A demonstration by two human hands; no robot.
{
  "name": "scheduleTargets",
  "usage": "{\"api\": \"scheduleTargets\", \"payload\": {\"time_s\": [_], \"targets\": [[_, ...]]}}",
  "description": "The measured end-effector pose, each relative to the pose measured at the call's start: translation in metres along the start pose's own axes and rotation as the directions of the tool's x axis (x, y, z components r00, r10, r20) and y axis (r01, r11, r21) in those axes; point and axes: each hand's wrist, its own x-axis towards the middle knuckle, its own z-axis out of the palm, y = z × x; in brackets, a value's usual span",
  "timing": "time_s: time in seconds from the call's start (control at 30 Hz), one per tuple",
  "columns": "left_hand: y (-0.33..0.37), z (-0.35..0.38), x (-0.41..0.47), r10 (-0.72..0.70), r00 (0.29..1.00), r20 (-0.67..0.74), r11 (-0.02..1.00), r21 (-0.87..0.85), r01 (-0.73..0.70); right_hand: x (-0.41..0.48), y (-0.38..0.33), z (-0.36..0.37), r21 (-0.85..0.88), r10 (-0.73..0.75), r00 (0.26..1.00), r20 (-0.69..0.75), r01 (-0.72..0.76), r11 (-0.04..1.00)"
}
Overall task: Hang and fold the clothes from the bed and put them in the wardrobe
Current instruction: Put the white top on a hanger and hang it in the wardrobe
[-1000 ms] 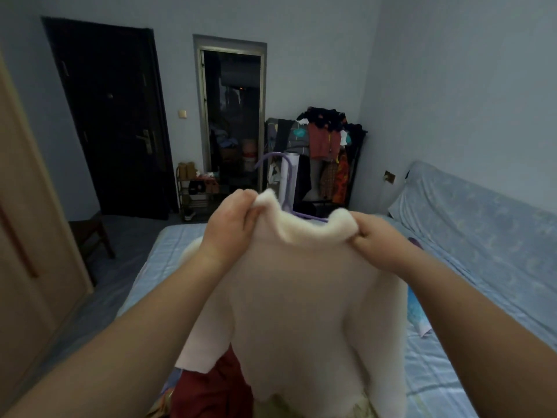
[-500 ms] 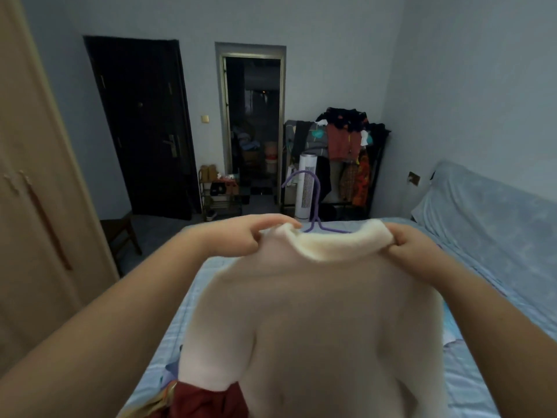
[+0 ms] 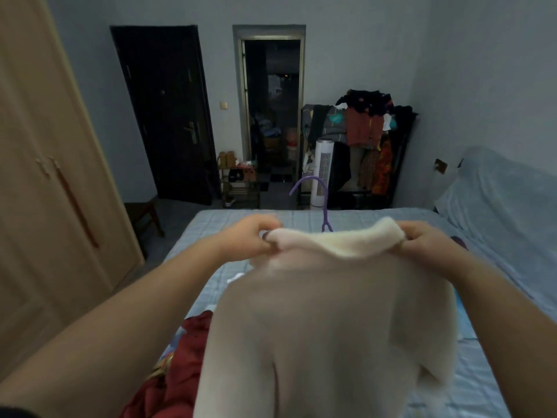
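Note:
A cream fleece sweater [image 3: 331, 312] hangs in front of me over the bed [image 3: 241, 220]. My left hand [image 3: 250, 236] pinches the left end of its collar. My right hand [image 3: 428, 242] grips the right end. A purple hanger hook [image 3: 319, 191] sticks up behind the collar; the rest of the hanger is hidden inside the sweater. A red garment [image 3: 177, 372] lies crumpled on the bed at the lower left. The wooden wardrobe [image 3: 45, 176] stands at the left with its doors closed.
A clothes rack [image 3: 370, 140] loaded with garments and a white tower fan [image 3: 322, 173] stand beyond the bed's far edge. A dark door [image 3: 168, 116], an open doorway [image 3: 271, 116], a small shoe shelf [image 3: 238, 182] and a stool [image 3: 144, 215] line the far side.
The sweater and both hands have dropped lower in view and the collar is stretched wider. My view has turned left, bringing the wardrobe further in.

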Motion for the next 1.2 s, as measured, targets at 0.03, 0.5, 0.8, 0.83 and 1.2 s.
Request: {"api": "scheduleTargets", "payload": {"time_s": [0.03, 0.5, 0.8, 0.83, 1.2], "targets": [[-0.004, 0.009, -0.002, 0.039, 0.993, -0.113, 0.999, 0.011, -0.038, 0.001, 0.004, 0.0, 0.003, 0.0, 1.0, -0.014, 0.0, 1.0], [0.011, 0.011, -0.009, 0.194, 0.709, -0.678, 0.962, 0.274, -0.001, 0.008, -0.009, -0.006, -0.066, -0.125, 0.992, -0.025, 0.123, 0.99], [-0.022, -0.022, -0.033, -0.239, 0.965, -0.109, 0.952, 0.167, 0.255, 0.007, -0.004, 0.008, 0.053, -0.117, 0.96, -0.253, 0.134, 0.99], [-0.022, -0.026, -0.036, -0.282, 0.952, -0.118, 0.949, 0.11, 0.295, 0.006, -0.002, 0.009, 0.023, -0.115, 0.963, -0.242, 0.124, 0.992], [0.027, -0.027, -0.018, -0.368, 0.882, 0.296, 0.928, 0.057, 0.368, 0.004, -0.016, 0.032, -0.231, -0.182, 0.969, -0.167, 0.141, 0.963]]}}
